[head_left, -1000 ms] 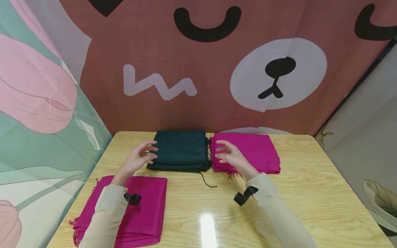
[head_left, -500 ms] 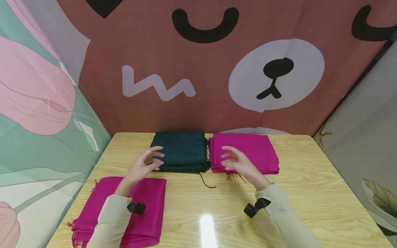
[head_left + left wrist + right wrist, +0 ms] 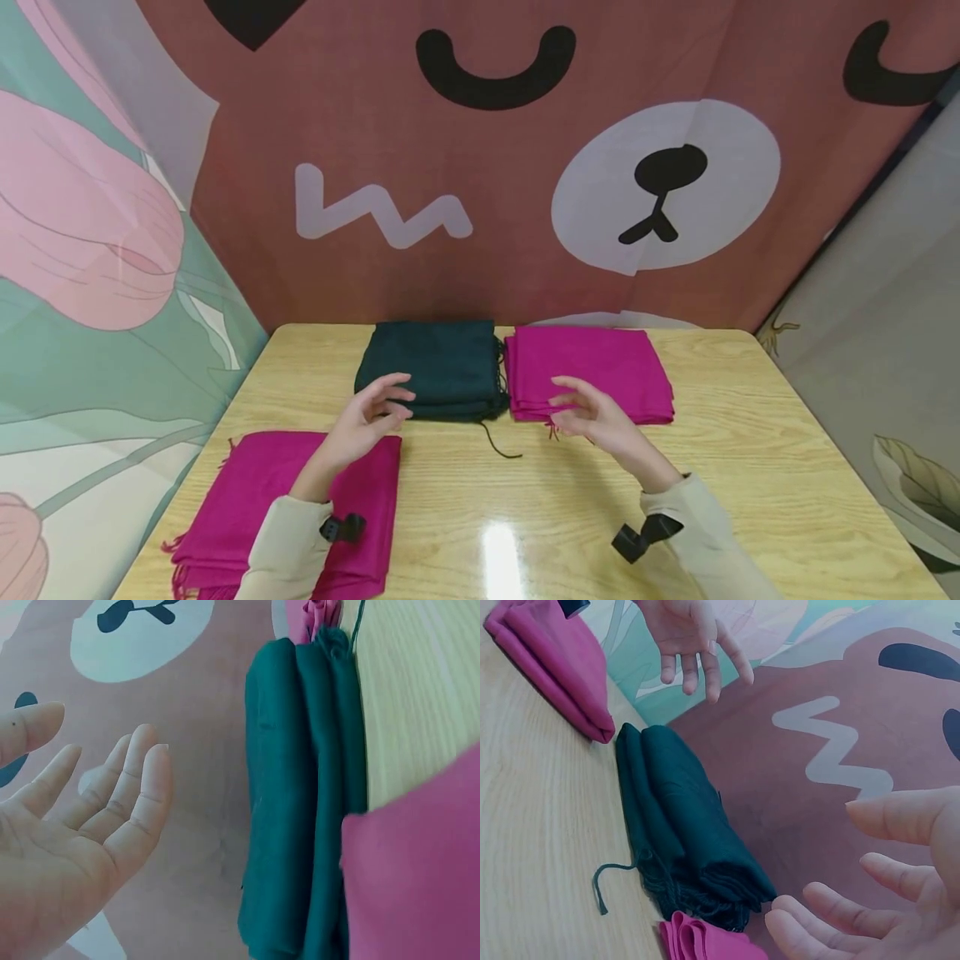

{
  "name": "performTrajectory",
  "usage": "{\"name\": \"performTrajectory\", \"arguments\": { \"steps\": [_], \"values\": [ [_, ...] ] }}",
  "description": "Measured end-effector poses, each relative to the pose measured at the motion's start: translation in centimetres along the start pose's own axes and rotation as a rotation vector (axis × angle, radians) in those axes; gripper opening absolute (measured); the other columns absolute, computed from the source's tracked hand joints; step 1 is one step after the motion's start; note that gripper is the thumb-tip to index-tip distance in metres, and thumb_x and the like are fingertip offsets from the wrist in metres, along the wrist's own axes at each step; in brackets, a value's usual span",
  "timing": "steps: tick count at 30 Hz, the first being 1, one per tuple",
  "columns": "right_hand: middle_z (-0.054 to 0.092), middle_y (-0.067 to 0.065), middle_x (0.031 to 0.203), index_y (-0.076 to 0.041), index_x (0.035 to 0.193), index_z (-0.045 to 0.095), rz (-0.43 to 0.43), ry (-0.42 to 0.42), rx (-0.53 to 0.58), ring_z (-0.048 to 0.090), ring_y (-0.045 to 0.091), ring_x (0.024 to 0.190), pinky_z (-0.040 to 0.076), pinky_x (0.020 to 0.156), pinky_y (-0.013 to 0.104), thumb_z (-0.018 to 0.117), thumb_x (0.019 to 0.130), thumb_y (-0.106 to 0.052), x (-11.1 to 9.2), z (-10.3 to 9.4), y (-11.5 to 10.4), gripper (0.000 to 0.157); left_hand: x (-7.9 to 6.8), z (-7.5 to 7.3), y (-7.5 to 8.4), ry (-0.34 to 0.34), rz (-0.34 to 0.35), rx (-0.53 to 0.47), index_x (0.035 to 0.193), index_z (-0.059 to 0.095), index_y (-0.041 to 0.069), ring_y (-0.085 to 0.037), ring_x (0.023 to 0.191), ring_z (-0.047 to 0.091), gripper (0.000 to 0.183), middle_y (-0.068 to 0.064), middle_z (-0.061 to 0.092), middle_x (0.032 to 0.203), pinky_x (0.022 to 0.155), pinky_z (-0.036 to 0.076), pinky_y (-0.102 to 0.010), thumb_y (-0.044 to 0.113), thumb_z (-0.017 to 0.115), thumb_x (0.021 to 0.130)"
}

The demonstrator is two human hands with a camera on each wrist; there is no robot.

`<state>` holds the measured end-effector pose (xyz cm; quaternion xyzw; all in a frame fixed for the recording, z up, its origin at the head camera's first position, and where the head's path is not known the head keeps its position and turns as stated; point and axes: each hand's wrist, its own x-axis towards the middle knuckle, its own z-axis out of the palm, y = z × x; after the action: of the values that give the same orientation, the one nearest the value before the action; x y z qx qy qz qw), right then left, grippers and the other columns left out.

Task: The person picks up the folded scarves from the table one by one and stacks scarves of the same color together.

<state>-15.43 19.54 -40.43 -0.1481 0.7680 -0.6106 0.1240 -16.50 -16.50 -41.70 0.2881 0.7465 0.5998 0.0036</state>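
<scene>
Three folded, fringed cloths that look like scarves lie on the wooden table. A dark green scarf (image 3: 431, 362) sits at the back middle, beside a magenta scarf (image 3: 600, 367) on its right. Another magenta scarf (image 3: 262, 492) lies at the front left. My left hand (image 3: 367, 425) hovers in the air near the green scarf's front left corner, its fingers loosely bent and holding nothing. Over the front of the back magenta scarf, my right hand (image 3: 600, 425) is also raised, fingers relaxed and bare. In the left wrist view the green scarf's folded layers (image 3: 292, 795) stand apart from the fingers.
A loose dark green fringe strand (image 3: 498, 442) trails onto the table (image 3: 450, 517). A printed bear curtain (image 3: 480, 275) rises behind the table's back edge, with flowered cloth (image 3: 90, 217) on the left. Each wrist wears a small black camera (image 3: 645, 537).
Both hands have drawn back toward the front of the table, the left also shifting right and the right hand slightly right. The scarves stay in place.
</scene>
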Motion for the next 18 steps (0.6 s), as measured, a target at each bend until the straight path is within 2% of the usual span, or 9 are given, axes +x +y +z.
{"name": "performTrajectory", "arguments": {
  "steps": [3,7,10,14,18],
  "values": [
    [0.047,0.026,0.121,-0.003,0.137,0.033,0.012,0.000,0.003,0.051,0.039,0.106,0.047,0.082,0.045,0.058,0.089,-0.010,-0.5,0.0,0.2,0.056,-0.1,0.6,0.1,-0.002,-0.026,-0.003,0.130,0.040,-0.001,-0.038,0.091,0.057,0.047,-0.021,0.054,0.110,0.070,0.052,-0.033,-0.004,0.056,0.086],
    [0.048,0.027,0.120,-0.002,0.137,0.032,0.002,0.002,0.002,0.055,0.032,0.102,0.049,0.080,0.038,0.058,0.089,-0.008,-1.2,-0.1,0.6,0.055,-0.3,1.2,0.4,-0.002,-0.055,-0.020,0.131,0.040,0.001,-0.039,0.093,0.056,0.047,-0.022,0.053,0.111,0.071,0.051,-0.028,-0.003,0.056,0.086],
    [0.048,0.027,0.120,0.000,0.137,0.031,-0.007,0.009,0.004,0.054,0.038,0.104,0.049,0.079,0.037,0.058,0.088,-0.008,-1.7,-0.3,0.8,0.056,-0.3,1.6,0.6,-0.005,-0.055,-0.023,0.131,0.040,0.001,-0.037,0.093,0.057,0.048,-0.024,0.053,0.112,0.070,0.050,-0.027,-0.005,0.055,0.086],
    [0.048,0.027,0.121,-0.002,0.138,0.031,0.004,0.031,-0.001,0.048,0.046,0.108,0.048,0.081,0.042,0.058,0.089,-0.010,-2.1,-0.6,1.2,0.056,-0.1,2.0,0.4,-0.007,-0.056,-0.029,0.131,0.040,0.001,-0.032,0.092,0.058,0.047,-0.027,0.052,0.112,0.070,0.050,-0.028,-0.003,0.056,0.086],
    [0.046,0.030,0.121,-0.001,0.138,0.031,0.007,0.048,-0.018,0.049,0.045,0.107,0.049,0.079,0.040,0.057,0.089,-0.007,-2.5,-1.2,1.6,0.056,0.3,2.6,0.1,-0.003,-0.064,-0.027,0.131,0.039,0.001,-0.036,0.093,0.058,0.047,-0.026,0.053,0.111,0.071,0.050,-0.028,-0.002,0.056,0.087]
  ]
}}
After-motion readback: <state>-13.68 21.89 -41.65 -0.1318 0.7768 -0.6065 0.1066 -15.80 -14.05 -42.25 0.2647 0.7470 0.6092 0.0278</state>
